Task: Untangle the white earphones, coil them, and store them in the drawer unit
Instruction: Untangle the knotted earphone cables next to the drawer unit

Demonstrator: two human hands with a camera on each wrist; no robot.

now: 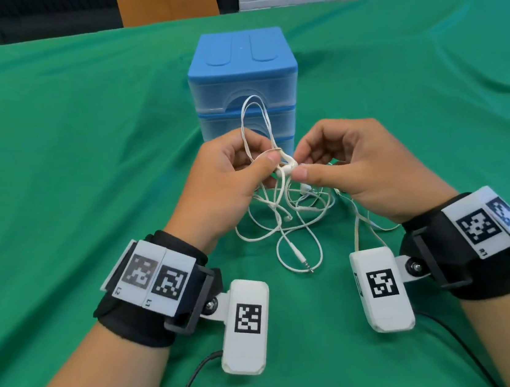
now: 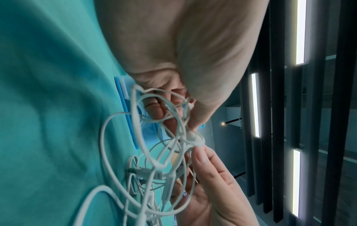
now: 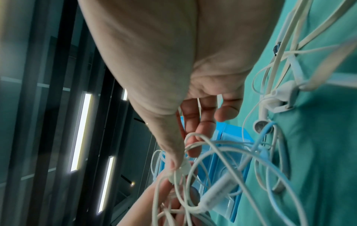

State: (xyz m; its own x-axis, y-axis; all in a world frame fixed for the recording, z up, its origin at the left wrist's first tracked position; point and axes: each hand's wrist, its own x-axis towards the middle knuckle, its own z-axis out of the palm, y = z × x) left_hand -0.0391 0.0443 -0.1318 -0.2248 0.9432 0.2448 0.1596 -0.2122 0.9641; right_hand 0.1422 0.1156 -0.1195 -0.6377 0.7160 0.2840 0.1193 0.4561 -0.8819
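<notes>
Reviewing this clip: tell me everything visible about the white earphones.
The thin white corded earphones are still tangled. Both the left hand and the right hand pinch the knot between them, above the green tablecloth. One loop stands up in front of the blue plastic drawer unit; the remaining loops trail onto the cloth, the metal jack plug lying nearest the person.

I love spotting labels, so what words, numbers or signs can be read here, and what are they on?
"L2": left wristband's outer marker card.
"L1": the card beside it.
"R1", blurred and unsure: right wristband's marker card.
Black-and-white square code patterns, not letters: those cards and both white camera housings.
Blue drawer unit: no text visible.
</notes>
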